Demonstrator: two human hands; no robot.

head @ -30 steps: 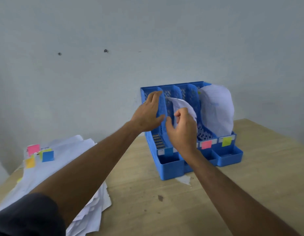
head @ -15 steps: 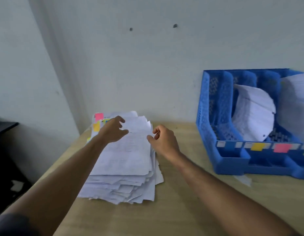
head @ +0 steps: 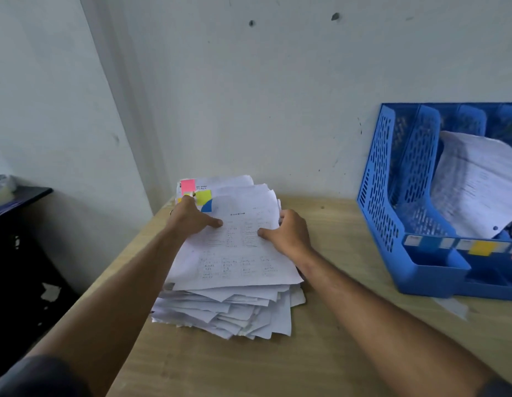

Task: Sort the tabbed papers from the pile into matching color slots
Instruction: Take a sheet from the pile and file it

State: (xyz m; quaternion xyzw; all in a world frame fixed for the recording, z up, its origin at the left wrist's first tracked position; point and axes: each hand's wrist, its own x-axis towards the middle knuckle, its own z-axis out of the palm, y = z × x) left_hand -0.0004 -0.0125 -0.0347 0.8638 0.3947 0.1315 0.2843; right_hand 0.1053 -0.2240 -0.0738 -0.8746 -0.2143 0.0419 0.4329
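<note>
Half a second back both hands hung just over the pile of papers (head: 229,265) with curled fingers; now they are down on it. The left hand (head: 191,217) lies on the top sheet (head: 234,247) near its far left corner, thumb stretched across the print, fingertips at the coloured tabs: a pink tab (head: 187,185), a yellow tab (head: 203,196) and a sliver of blue tab (head: 206,207). The right hand (head: 286,232) holds the sheet's right edge, thumb on top and fingers curled over the side of the pile. The view has also swung a little, so the blue file rack (head: 392,202) sits further right and is cut by the frame edge; a bowed sheet (head: 478,184) stands in its second slot, behind the orange label (head: 482,247), and the first slot, behind the blue label (head: 429,243), shows only mesh. The pile lies at the far left of the desk (head: 335,353), close to the wall and to the desk's left edge. Bare wood runs between pile and rack and across the whole near side. A dark shelf (head: 19,196) stands off to the left, apart from the desk.
</note>
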